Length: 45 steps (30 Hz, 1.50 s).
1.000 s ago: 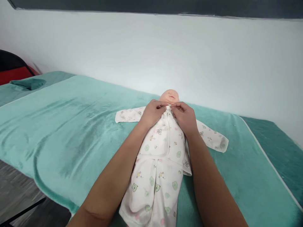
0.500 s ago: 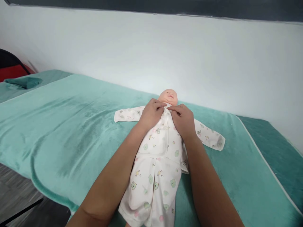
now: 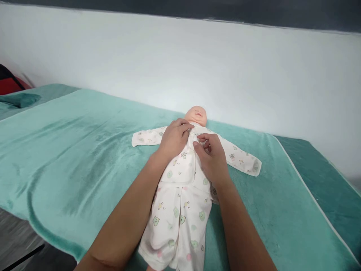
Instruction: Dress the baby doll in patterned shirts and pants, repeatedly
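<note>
A baby doll (image 3: 196, 114) lies on its back on a teal blanket (image 3: 84, 150), dressed in a white romper (image 3: 180, 210) printed with small green bears. Its sleeves spread out to both sides. My left hand (image 3: 173, 137) pinches the romper's front edge just below the doll's neck. My right hand (image 3: 211, 158) rests on the chest a little lower, fingers curled and pinching the fabric at the front opening. Both forearms reach in from the bottom of the view along the doll's body.
A white wall (image 3: 180, 64) runs behind the bed. A darker teal sheet (image 3: 324, 169) shows at the right beyond the blanket's white edge. A folded teal cloth (image 3: 19, 99) and something red (image 3: 9, 84) sit far left. Dark floor (image 3: 17, 244) lies lower left.
My right hand has slid down from the collar to the doll's chest. My left hand stays by the neck. The view has shifted slightly right.
</note>
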### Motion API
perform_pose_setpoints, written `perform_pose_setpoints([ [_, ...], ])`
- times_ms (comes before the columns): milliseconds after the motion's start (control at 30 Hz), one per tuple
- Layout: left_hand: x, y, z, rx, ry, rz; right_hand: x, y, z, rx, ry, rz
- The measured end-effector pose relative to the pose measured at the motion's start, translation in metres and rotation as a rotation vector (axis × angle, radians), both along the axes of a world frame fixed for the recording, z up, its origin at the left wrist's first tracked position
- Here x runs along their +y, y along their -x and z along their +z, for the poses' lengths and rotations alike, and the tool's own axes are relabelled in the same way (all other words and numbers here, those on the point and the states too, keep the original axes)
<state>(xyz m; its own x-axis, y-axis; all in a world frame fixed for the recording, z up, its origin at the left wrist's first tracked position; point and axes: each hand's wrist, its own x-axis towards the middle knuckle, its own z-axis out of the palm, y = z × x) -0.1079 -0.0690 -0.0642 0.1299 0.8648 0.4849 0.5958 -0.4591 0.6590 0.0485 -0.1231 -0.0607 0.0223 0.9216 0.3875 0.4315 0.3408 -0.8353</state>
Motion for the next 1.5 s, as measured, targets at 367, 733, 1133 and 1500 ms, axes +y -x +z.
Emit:
perform_pose_setpoints([
  [367,-0.025,0.002,0.023,-0.240,0.159,-0.049,-0.006,0.007,0.008,-0.127,-0.107,-0.046],
  [733,-0.022,0.004,0.020,-0.230,0.258,-0.151,-0.001,0.011,0.017,-0.389,0.136,-0.170],
  [1133,-0.015,0.004,0.013,-0.282,0.207,-0.167,0.010,0.012,0.020,-0.338,0.148,-0.171],
  [1500,-0.021,0.001,0.018,-0.291,0.179,-0.211,0.021,-0.001,0.011,0.240,0.173,0.033],
])
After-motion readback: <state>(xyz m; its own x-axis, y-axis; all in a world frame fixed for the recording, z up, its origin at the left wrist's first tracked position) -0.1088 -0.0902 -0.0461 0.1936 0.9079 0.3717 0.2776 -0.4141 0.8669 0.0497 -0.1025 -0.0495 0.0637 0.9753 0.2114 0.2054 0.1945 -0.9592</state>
